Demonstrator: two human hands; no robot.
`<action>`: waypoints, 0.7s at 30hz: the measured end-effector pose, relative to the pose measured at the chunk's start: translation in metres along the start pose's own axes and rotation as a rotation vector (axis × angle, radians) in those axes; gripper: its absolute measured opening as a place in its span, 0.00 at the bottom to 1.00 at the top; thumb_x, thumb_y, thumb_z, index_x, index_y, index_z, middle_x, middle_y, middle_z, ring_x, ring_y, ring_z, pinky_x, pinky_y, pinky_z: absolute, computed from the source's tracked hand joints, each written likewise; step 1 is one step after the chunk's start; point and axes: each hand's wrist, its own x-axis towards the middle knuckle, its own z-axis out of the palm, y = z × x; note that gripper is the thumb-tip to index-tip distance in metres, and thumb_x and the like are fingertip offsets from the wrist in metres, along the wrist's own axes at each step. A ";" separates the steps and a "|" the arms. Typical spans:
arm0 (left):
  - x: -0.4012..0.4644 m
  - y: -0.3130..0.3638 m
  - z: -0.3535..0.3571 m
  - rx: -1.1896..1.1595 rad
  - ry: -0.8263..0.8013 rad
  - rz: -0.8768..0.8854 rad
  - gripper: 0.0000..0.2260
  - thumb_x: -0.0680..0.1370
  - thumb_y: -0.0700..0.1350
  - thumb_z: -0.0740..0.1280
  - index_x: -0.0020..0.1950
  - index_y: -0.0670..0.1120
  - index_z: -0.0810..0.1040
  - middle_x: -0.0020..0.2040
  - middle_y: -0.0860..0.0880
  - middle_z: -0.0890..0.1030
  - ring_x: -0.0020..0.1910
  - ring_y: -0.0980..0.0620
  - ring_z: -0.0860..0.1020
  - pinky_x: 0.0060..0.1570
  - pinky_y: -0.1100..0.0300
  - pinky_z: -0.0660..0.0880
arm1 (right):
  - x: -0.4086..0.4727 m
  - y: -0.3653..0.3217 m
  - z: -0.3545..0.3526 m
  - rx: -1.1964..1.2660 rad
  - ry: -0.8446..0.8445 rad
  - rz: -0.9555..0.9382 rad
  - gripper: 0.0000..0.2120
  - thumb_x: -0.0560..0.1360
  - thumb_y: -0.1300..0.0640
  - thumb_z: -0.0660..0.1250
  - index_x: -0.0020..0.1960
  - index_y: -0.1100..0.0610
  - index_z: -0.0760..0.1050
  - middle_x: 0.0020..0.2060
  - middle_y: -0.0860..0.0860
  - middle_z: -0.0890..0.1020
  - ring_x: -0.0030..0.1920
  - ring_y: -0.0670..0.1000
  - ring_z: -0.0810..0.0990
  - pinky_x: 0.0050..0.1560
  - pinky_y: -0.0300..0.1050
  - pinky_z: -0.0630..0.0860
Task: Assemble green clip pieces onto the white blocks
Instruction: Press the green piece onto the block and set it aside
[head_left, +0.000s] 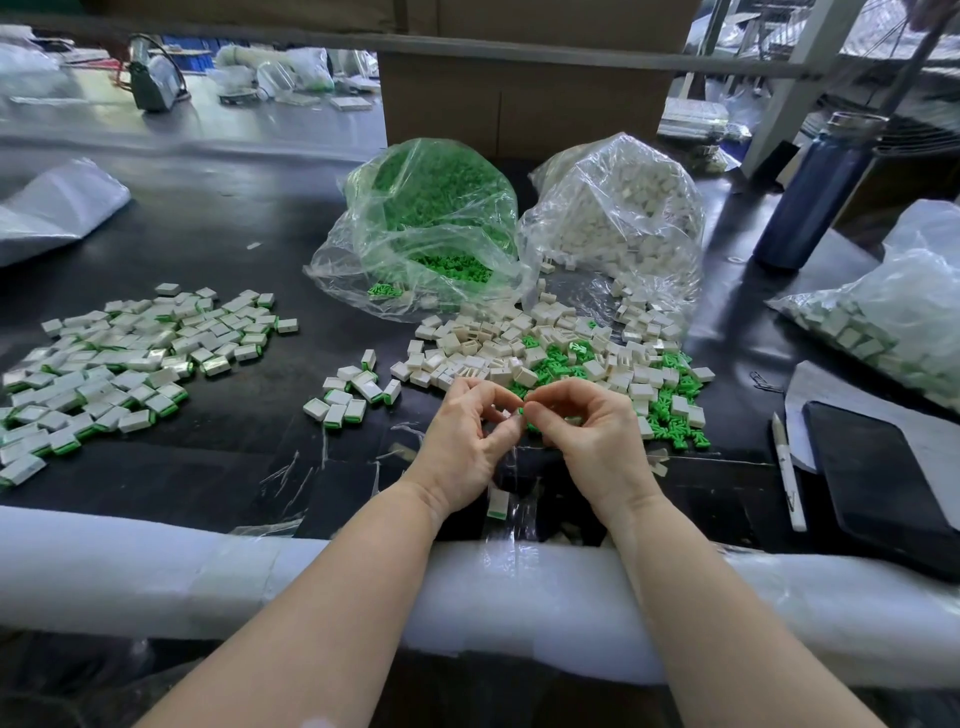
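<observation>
A person's left hand (462, 441) and right hand (587, 431) meet fingertip to fingertip above a black worktable (234, 234), fingers curled and pinching a small part between them; what each hand holds is mostly hidden by the fingers, with only a sliver of white and green showing at the pinch. Just beyond the hands lies a loose heap of white blocks (519, 343) mixed with green clips (675, 395). Behind that heap stand two open clear plastic bags, one of green clips (431, 208) on the left and one of white blocks (618, 208) on the right, touching each other. To the left, well apart, spreads a wide scatter of finished blocks (130, 353) with green edges, and a smaller cluster (353, 395) sits near the left hand. One more block (498, 504) rests under the left wrist. On the right are a white pen (787, 467), a dark phone (878, 467), another bag of blocks (893, 332) and a blue bottle (815, 192). White foam padding (156, 566) lines the near table edge under both forearms. A cardboard box (519, 98) stands behind the bags, with cluttered benches beyond.
</observation>
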 end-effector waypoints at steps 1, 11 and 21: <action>0.000 0.000 0.000 0.016 -0.003 -0.001 0.04 0.76 0.41 0.67 0.48 0.42 0.77 0.50 0.49 0.69 0.41 0.58 0.71 0.41 0.74 0.71 | 0.000 0.000 0.000 -0.037 0.006 -0.027 0.06 0.70 0.66 0.71 0.39 0.56 0.80 0.35 0.49 0.82 0.36 0.41 0.77 0.41 0.33 0.74; 0.000 0.000 -0.001 0.046 0.031 -0.038 0.02 0.76 0.42 0.67 0.47 0.45 0.77 0.45 0.48 0.76 0.41 0.53 0.75 0.43 0.64 0.75 | 0.001 0.005 0.003 -0.168 -0.002 -0.011 0.03 0.77 0.60 0.65 0.44 0.56 0.75 0.37 0.47 0.78 0.38 0.42 0.75 0.40 0.28 0.70; 0.004 -0.011 -0.017 0.193 0.685 -0.163 0.08 0.77 0.37 0.65 0.52 0.45 0.81 0.49 0.45 0.79 0.43 0.49 0.77 0.46 0.67 0.70 | 0.001 0.004 -0.002 -0.220 0.133 -0.009 0.05 0.74 0.59 0.69 0.40 0.52 0.76 0.34 0.48 0.78 0.37 0.49 0.75 0.43 0.46 0.76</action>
